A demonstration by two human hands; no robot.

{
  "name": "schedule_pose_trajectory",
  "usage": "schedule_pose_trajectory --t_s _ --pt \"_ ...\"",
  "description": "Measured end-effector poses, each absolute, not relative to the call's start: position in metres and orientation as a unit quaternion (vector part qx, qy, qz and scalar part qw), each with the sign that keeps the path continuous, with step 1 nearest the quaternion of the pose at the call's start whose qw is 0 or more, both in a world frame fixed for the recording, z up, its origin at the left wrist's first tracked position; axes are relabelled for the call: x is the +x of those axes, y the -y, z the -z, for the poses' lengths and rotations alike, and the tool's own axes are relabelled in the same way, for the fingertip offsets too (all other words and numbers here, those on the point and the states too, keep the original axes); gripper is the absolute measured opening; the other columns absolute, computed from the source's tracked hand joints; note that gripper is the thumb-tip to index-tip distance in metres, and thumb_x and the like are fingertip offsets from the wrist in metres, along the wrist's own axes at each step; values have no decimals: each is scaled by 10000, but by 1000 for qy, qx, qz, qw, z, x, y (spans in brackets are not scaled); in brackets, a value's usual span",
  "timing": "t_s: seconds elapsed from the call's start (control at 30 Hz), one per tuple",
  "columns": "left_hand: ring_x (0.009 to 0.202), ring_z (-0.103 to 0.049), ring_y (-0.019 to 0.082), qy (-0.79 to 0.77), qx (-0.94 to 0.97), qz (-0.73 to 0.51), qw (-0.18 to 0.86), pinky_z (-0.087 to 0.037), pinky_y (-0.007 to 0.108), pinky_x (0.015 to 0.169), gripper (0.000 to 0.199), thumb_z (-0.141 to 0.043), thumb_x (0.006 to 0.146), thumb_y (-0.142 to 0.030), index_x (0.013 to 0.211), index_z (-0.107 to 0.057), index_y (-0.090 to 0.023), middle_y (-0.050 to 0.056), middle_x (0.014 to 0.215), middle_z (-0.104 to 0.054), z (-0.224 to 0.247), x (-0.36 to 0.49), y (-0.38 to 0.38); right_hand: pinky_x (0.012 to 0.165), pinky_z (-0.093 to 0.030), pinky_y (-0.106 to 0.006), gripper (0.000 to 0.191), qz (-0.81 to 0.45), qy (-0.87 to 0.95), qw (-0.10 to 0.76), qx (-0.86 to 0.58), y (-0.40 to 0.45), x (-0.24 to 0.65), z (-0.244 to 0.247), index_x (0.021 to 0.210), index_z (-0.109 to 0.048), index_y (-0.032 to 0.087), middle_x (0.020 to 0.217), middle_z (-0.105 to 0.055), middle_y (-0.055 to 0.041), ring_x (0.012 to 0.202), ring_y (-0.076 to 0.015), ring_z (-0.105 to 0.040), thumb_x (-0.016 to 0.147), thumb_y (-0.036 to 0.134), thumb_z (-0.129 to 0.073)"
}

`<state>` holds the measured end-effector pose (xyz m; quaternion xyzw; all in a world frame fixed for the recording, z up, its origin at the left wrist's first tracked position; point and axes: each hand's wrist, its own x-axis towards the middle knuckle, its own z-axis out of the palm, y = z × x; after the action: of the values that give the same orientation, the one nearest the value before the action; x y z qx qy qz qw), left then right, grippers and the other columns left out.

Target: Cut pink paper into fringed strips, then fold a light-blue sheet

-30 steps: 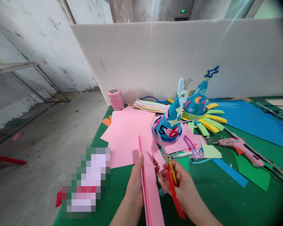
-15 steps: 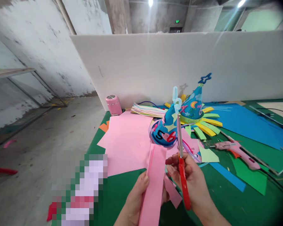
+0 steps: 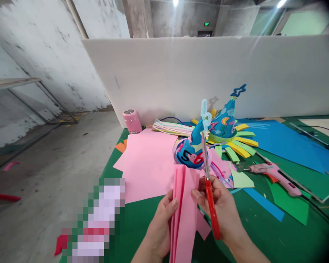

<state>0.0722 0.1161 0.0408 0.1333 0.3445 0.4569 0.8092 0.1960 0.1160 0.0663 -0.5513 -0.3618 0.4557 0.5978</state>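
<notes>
Low in the middle of the head view, my left hand (image 3: 164, 219) grips a long pink paper (image 3: 183, 208) folded into several layers. The folds stand slightly apart at the top end. My right hand (image 3: 219, 204) keeps a pair of red-handled scissors (image 3: 212, 208) against its palm, blades pointing up and away. Its thumb and fingers also touch the right edge of the folded paper. A small pink piece (image 3: 203, 224) lies below, partly covered. Just beyond the paper stands a blue party hat (image 3: 190, 151) with number decorations, partly hidden by the scissor blades.
A large pink sheet (image 3: 149, 168) lies left of centre, with a pink flask (image 3: 132, 121) behind it. Another decorated hat (image 3: 224, 122) with yellow and green strips stands behind. To the right lie a pink glue gun (image 3: 276, 177), blue sheets (image 3: 290, 144) and a white board (image 3: 208, 76) rises behind.
The folded paper has turned and its layers have spread at the top. My right thumb has come onto its edge. The scissors have shifted slightly left.
</notes>
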Motion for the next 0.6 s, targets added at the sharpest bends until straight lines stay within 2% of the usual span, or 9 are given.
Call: schedule_pose_trajectory --t_s 0.17,0.27,0.47,0.53,0.6 --pt "573 -603 159 -384 123 -394 826 -473 259 567 157 -581 739 -257 807 -591 -116 66 661 -648 -40 76 -118 451 -371 -178 317 -493 366 566 -550 -116 200 -67 785 -481 209 583 -472 74 495 -76 -422 570 225 -714" --pt "482 -565 143 -389 133 -342 845 -448 248 479 196 -536 762 -305 749 -577 -114 61 578 -613 -41 78 -119 474 -369 -175 302 -503 382 551 -545 -115 203 -70 782 -471 215 590 -458 78 511 -73 -409 588 203 -703" --pt "310 -460 96 -340 169 -258 889 -321 192 325 258 -424 800 -335 785 -563 -118 52 521 -575 -41 78 -121 463 -383 -208 170 -559 440 535 -456 -110 215 -74 857 -447 218 765 -490 17 561 -99 -483 739 277 -553" --pt "300 -477 117 -335 187 -242 891 -330 205 312 273 -392 809 -333 809 -559 -118 53 517 -575 -42 76 -120 529 -408 -234 171 -545 458 527 -464 -109 222 -73 849 -435 220 738 -473 26 582 -106 -482 725 217 -554" --pt "307 -505 144 -340 207 -227 889 -351 220 306 275 -369 812 -316 807 -558 -115 61 511 -581 -42 75 -118 594 -410 -247 258 -504 481 510 -504 -109 230 -70 865 -436 230 709 -458 43 598 -107 -456 674 122 -571"
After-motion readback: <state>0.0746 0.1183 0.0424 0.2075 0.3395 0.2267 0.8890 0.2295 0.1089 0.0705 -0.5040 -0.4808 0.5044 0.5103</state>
